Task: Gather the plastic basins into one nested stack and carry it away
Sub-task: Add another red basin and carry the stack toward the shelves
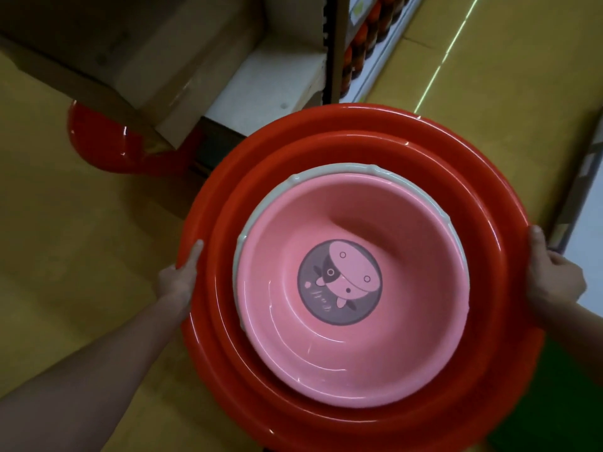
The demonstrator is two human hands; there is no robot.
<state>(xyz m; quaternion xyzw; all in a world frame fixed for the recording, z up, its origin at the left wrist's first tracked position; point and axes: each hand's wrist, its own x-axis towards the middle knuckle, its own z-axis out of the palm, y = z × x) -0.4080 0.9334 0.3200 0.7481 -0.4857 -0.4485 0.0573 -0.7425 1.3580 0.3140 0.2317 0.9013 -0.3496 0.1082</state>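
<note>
At the far left, another red basin (pixel 98 141) lay partly hidden under a cardboard box (pixel 137 63), only its glossy curved side showing above the yellow floor (pixel 65 256). It was well apart from the stack, and its facing could not be told.

The left forearm rose from the lower left corner toward the stack. The left hand (pixel 178 278) gripped the left rim of the outermost basin, thumb laid up along the rim edge and the fingers hidden beneath it.

The nested stack filled the centre, mouths facing up toward the camera, held clear of the floor between the two hands. Being round, it had no long axis. The large red basin (pixel 326 125) was outermost, a second red basin (pixel 326 151) sat inside it, then a pale grey-green basin (pixel 277 194) showing only as a thin rim on the upper and left side, and innermost a pink basin (pixel 326 337). A round dark cartoon print (pixel 339 282) marked the pink basin's bottom. The inner basins sat slightly off centre, toward the lower right.

Behind the stack stood a shelf upright (pixel 336 47), with what seemed to be rows of orange-capped bottles (pixel 365 37), blurred.

At the right, the right hand (pixel 554 275) clasped the right rim, thumb on top and fingers curled around the edge, its forearm leaving the frame at the right.
</note>
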